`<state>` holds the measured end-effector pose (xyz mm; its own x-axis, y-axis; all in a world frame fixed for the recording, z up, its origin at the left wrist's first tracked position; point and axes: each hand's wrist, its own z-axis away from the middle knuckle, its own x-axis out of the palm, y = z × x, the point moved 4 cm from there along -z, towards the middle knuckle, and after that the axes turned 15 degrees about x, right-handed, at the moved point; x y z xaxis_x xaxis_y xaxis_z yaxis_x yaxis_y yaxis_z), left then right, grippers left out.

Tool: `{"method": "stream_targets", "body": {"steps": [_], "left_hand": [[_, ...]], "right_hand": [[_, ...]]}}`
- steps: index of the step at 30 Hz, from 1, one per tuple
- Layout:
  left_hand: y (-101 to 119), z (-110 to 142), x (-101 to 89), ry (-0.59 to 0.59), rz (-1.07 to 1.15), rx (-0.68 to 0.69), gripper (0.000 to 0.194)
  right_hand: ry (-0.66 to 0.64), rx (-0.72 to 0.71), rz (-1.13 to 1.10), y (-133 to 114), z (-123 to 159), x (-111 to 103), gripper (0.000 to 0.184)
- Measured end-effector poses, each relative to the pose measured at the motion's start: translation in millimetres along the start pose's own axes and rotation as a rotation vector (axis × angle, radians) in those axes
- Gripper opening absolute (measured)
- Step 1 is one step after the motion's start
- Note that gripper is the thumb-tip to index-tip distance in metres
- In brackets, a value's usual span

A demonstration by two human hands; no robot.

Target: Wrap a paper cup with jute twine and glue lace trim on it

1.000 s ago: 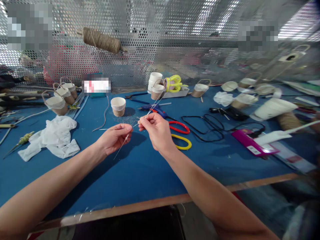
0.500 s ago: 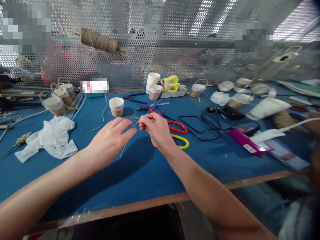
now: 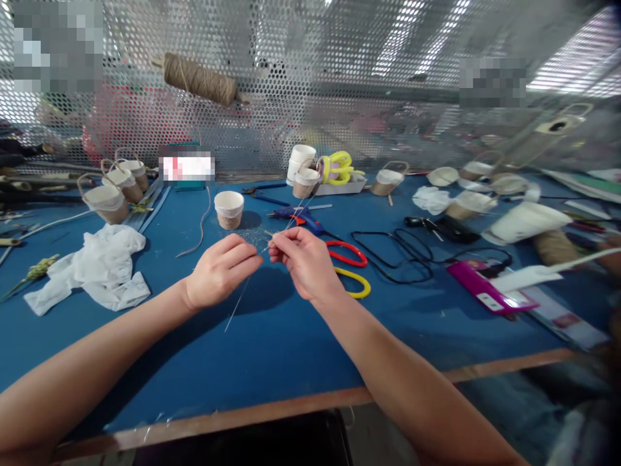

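Note:
Over the middle of the table, my right hand pinches thin pale wire between thumb and fingers. Strands run from the pinch up to the right and down to the left. My left hand is just left of it, fingers closed together, fingertips at the wire beside the right hand's pinch. Beyond the hands stands a small cup with a white lining and brown wrapping. A blue glue gun lies behind my right hand. Scissors with a red and a yellow handle loop lie partly hidden under that hand.
White crumpled cloth lies at left, near several handled cups. Yellow-handled scissors stand at the back. A black cord leads right to a magenta power strip. A twine spool hangs on the mesh.
My left fingers, apart before, have closed together and come nearer my right fingertips. The right hand keeps its pinch on the wire. The whole view has shifted slightly.

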<state>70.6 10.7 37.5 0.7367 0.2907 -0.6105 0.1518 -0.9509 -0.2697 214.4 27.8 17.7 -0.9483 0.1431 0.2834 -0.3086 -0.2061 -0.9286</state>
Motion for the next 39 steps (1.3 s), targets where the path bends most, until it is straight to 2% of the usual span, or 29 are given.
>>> {"method": "stream_targets", "body": {"steps": [1,2,4,5,6,7,8,11,13,15,17,19,21,22,24,26,27,29,33,35,37,38,39], "left_hand": [[-2.6,0.7,0.5,0.047,0.079,-0.117,0.017],[-6.9,2.7,1.3,0.12,0.191,-0.3,0.013],[-15.8,13.7,8.5,0.337,0.55,-0.828,0.006],[-15.7,20.4,15.8,0.451,0.766,-1.102,0.009],[-12.4,24.3,23.4,0.538,0.964,-1.315,0.013],[-8.4,25.1,29.1,0.585,1.102,-1.44,0.016],[-5.2,24.4,33.2,0.609,1.195,-1.506,0.019],[-3.8,22.7,38.4,0.587,1.268,-1.515,0.021],[-7.5,25.6,37.8,0.575,1.287,-1.512,0.02],[-16.8,28.7,27.9,0.545,1.173,-1.436,0.026],[-28.5,25.6,5.4,0.45,0.872,-1.215,0.04],[-32.5,12.2,-20.0,0.259,0.558,-0.897,0.05],[-25.9,-4.7,-35.7,-0.031,0.257,-0.582,0.046],[-20.3,-11.8,-40.5,-0.109,0.11,-0.449,0.037],[-6.9,-21.7,-38.8,-0.206,-0.066,-0.22,0.023],[4.1,-23.2,-24.4,-0.308,-0.146,-0.064,0.025],[6.3,-21.0,-15.7,-0.355,-0.181,-0.038,0.027],[7.6,-14.8,-1.9,-0.373,-0.201,0.012,0.03],[3.6,-3.4,2.9,-0.219,-0.156,0.065,0.028],[1.5,-0.6,0.3,-0.122,-0.097,0.026,0.024],[-3.9,1.5,-0.7,-0.004,0.049,-0.168,0.018],[-8.8,3.9,0.3,0.08,0.171,-0.351,0.014],[-14.3,8.8,3.5,0.188,0.346,-0.596,0.009]], "right_hand": [[-0.003,-0.004,-0.007,0.0,0.2,0.3,0.015],[-0.003,-0.014,-0.011,-0.1,0.6,0.5,0.015],[0.01,-0.048,-0.01,-0.5,1.5,0.5,0.014],[0.024,-0.074,-0.002,-0.9,2.2,0.4,0.014],[0.04,-0.104,0.016,-1.5,3.0,0.2,0.014],[0.056,-0.143,0.041,-2.4,3.9,0.1,0.014],[0.069,-0.187,0.07,-3.6,5.0,0.1,0.014],[0.087,-0.295,0.149,-7.7,6.6,-0.2,0.015],[0.096,-0.259,0.145,-8.4,3.4,-2.9,0.015],[0.12,-0.165,0.11,-8.2,-2.9,-8.1,0.014],[0.151,-0.095,0.076,-9.2,-9.5,-14.1,0.013],[0.172,-0.07,0.058,-11.6,-14.7,-18.7,0.013],[0.182,-0.05,0.043,-12.8,-17.5,-20.7,0.014],[0.182,-0.04,0.038,-12.8,-17.7,-20.4,0.014],[0.17,-0.02,0.037,-11.3,-15.8,-17.3,0.014],[0.148,-0.005,0.042,-8.5,-11.7,-12.3,0.013],[0.136,0.0,0.045,-6.9,-9.3,-9.9,0.012],[0.113,0.004,0.052,-3.8,-5.3,-6.1,0.012],[0.079,-0.001,0.058,-0.6,-2.8,-3.9,0.012],[0.07,-0.011,0.055,-0.9,-3.1,-4.1,0.013],[0.071,-0.027,0.047,-1.8,-2.9,-4.4,0.013],[0.076,-0.044,0.042,-2.4,-2.3,-4.6,0.012],[0.083,-0.069,0.041,-3.1,-1.5,-4.7,0.012]]}}
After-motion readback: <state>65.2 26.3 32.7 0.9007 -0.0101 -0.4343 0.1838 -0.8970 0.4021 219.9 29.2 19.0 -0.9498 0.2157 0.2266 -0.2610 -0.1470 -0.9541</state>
